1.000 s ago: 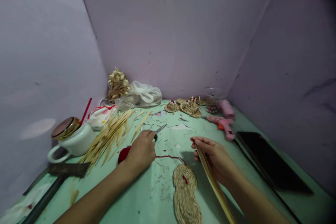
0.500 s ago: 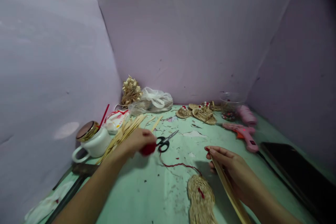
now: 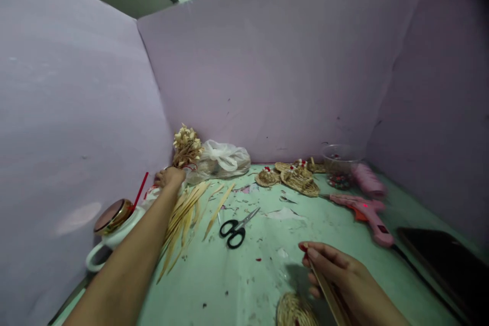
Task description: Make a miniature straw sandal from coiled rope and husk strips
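Observation:
My right hand (image 3: pixel 332 270) pinches a long flat straw-coloured strip (image 3: pixel 327 290), with a bit of red showing at the fingertips. Below it, a sole-shaped woven straw piece (image 3: pixel 292 308) is cut off by the bottom edge of the view. My left hand (image 3: pixel 170 177) reaches to the back left, over a white-and-red packet (image 3: pixel 152 193) and beside a dried flower bunch (image 3: pixel 186 145). Its fingers are mostly hidden, and whatever they hold cannot be seen. A red thread (image 3: pixel 190 167) shows just behind that hand. Black-handled scissors (image 3: pixel 234 232) lie partly open between the arms.
Pale strips (image 3: pixel 185 214) lie beside my left forearm, near a white mug (image 3: pixel 124 232) with a gold-rimmed jar (image 3: pixel 113 216). A knotted plastic bag (image 3: pixel 225 160), small woven slippers (image 3: pixel 300 181), a clear tub (image 3: pixel 338 165), pink spool (image 3: pixel 368 181), pink glue gun (image 3: pixel 367 211) and dark tablet-like slab (image 3: pixel 443 270) surround the table.
My left hand has moved from near the scissors to the back left; the red ball it held is out of sight. The view has tilted up. My right hand keeps its strip.

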A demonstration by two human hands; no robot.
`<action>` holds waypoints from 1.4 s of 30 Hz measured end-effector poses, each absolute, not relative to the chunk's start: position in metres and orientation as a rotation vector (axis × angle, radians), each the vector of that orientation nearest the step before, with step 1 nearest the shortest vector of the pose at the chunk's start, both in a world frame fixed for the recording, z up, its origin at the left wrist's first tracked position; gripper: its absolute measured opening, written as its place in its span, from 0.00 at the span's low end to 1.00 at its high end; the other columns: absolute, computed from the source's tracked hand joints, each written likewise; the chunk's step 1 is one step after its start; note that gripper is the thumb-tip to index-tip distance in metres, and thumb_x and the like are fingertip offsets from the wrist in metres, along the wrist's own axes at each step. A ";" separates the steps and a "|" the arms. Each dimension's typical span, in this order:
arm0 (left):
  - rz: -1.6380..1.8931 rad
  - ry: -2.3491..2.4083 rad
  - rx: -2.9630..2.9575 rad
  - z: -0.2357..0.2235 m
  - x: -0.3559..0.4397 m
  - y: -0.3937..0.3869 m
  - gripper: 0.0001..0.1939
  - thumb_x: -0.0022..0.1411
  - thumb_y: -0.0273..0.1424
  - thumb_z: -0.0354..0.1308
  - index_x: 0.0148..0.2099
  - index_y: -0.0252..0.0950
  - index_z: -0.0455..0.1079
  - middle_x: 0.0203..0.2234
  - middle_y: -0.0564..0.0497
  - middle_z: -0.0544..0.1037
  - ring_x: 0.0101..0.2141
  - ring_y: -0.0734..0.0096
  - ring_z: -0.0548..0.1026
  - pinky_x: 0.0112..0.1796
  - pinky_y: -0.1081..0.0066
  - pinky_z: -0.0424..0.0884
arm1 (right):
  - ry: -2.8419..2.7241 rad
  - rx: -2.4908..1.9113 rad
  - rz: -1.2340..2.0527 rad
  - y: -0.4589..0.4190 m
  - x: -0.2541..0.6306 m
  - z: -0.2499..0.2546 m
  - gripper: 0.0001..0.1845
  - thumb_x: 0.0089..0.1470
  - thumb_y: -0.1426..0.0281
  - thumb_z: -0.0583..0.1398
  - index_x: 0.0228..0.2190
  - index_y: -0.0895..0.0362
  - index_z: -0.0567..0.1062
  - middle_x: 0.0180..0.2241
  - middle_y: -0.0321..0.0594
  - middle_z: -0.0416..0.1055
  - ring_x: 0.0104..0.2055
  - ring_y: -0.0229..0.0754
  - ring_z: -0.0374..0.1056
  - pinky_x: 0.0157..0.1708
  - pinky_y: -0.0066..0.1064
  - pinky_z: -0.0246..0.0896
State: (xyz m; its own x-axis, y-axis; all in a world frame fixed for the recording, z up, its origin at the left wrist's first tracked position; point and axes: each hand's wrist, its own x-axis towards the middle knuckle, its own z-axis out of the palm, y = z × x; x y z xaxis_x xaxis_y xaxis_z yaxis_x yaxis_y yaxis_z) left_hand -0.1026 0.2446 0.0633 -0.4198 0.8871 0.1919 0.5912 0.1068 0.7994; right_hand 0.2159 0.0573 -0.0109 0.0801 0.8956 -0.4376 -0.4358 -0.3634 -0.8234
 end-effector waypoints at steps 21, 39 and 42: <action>0.787 0.986 1.422 0.019 0.049 0.059 0.12 0.44 0.36 0.59 0.25 0.30 0.69 0.16 0.53 0.70 0.20 0.76 0.65 0.25 0.75 0.60 | -0.729 -0.944 1.713 0.024 0.182 0.008 0.24 0.31 0.72 0.67 0.33 0.60 0.66 0.18 0.32 0.69 0.17 0.33 0.64 0.20 0.25 0.60; 0.999 1.033 1.300 0.001 0.048 0.063 0.19 0.44 0.41 0.59 0.34 0.32 0.65 0.17 0.56 0.67 0.16 0.80 0.62 0.20 0.77 0.58 | -0.913 -1.002 1.828 0.026 0.191 0.008 0.13 0.38 0.66 0.65 0.25 0.62 0.72 0.21 0.39 0.72 0.20 0.33 0.65 0.21 0.23 0.57; 0.928 1.113 1.317 -0.006 0.053 0.058 0.17 0.39 0.40 0.62 0.23 0.32 0.63 0.12 0.58 0.63 0.14 0.82 0.59 0.17 0.77 0.54 | -0.859 -1.051 1.698 0.031 0.190 0.001 0.14 0.35 0.66 0.66 0.24 0.61 0.71 0.19 0.38 0.71 0.20 0.34 0.65 0.22 0.25 0.58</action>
